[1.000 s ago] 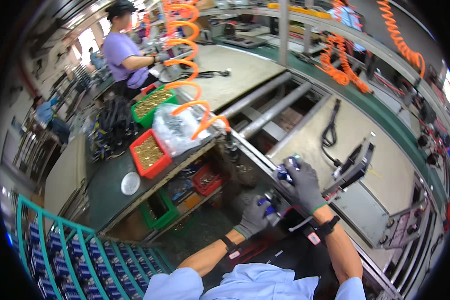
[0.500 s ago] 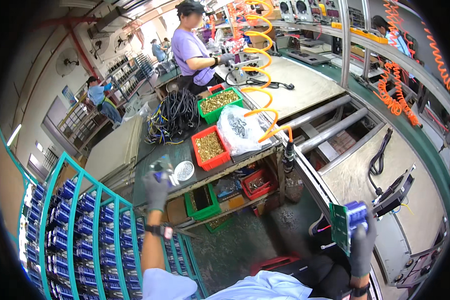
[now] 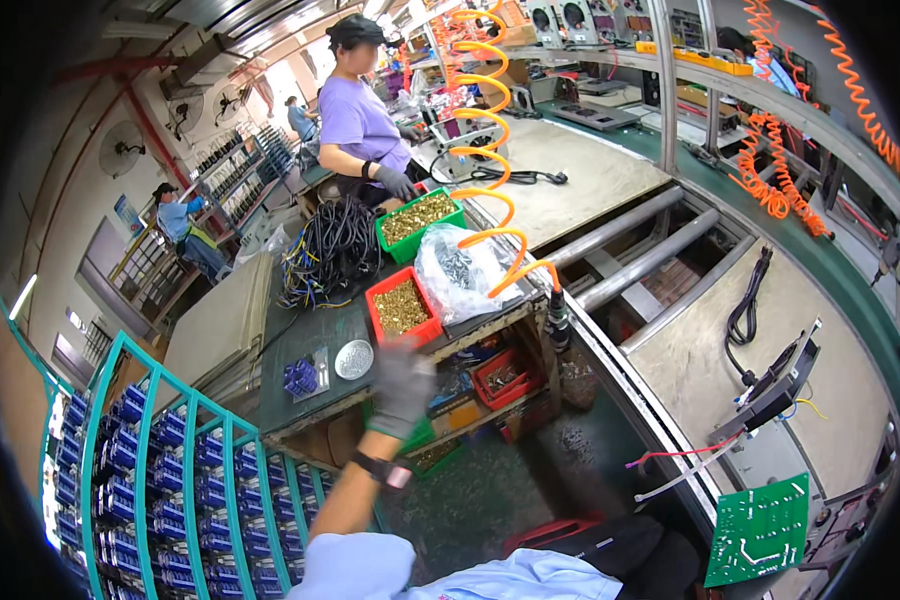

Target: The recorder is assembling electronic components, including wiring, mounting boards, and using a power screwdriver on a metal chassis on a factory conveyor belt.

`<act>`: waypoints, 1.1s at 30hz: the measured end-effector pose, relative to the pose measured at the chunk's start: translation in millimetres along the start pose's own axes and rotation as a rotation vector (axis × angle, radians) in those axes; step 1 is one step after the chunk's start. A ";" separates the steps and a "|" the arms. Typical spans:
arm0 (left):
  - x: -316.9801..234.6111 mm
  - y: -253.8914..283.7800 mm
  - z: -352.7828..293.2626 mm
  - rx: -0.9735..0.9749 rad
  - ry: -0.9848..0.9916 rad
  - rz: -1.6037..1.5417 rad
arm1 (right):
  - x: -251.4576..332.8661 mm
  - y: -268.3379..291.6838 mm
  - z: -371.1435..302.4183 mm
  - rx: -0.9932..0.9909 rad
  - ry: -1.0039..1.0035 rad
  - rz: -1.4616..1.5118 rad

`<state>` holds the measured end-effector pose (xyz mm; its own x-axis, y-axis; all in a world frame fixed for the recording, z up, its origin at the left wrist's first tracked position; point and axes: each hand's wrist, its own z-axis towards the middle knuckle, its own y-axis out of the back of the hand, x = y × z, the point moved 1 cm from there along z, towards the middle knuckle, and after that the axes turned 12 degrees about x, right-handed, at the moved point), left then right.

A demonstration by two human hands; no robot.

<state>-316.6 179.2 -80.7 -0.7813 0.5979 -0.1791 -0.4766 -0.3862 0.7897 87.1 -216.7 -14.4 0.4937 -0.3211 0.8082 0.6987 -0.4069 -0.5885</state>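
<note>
My left hand (image 3: 402,385), in a grey glove, is over the front edge of the dark workbench (image 3: 345,325), just below a red bin of brass-coloured parts (image 3: 402,308). Motion smears its fingers. To its left lie a small blue part (image 3: 300,378) and a shallow white dish of small silvery pieces (image 3: 353,360). At the lower right, a green circuit board (image 3: 760,530) is tilted with its soldered side toward me. My right hand does not show; the board may hide it.
A green bin of brass-coloured parts (image 3: 420,222), a clear bag of metal pieces (image 3: 457,265) and bundled black cables (image 3: 335,250) share the bench. A teal rack (image 3: 145,440) stands left. A black fan-like unit (image 3: 770,390) sits right. A co-worker (image 3: 362,120) stands beyond the bench.
My left hand has moved right, away from the blue part on the bench. The circuit board has turned from its blue-component side to its soldered side and moved lower right; my right hand has left view.
</note>
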 end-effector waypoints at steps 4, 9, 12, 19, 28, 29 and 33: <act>-195.8 -53.9 -13.8 0.195 -0.569 -0.608 | 21.4 33.9 -15.8 -0.134 0.028 -0.090; -359.1 -90.0 -40.6 0.421 -1.002 -0.713 | 56.3 67.3 -38.0 -0.313 0.091 -0.220; -410.4 -116.0 -39.9 0.559 -1.011 -0.731 | 73.6 83.2 -50.2 -0.405 0.142 -0.323; -433.6 -131.8 -41.9 0.510 -0.974 -0.553 | 74.3 86.6 -16.3 -0.590 0.238 -1.046; -442.5 -156.7 -39.1 0.385 -0.961 -0.689 | 41.5 91.4 71.7 -0.478 0.030 -1.979; -442.0 -157.4 -39.3 0.378 -0.963 -0.691 | 37.7 96.2 79.3 -0.479 -0.036 -1.984; -439.8 -156.8 -39.8 0.366 -0.944 -0.727 | 27.2 112.1 93.8 -0.511 -0.048 -2.020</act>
<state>85.7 -51.2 -149.1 0.2832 0.9199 -0.2714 -0.4180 0.3731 0.8283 227.5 -190.8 -56.2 -0.5886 0.7891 0.1758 -0.0153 -0.2283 0.9735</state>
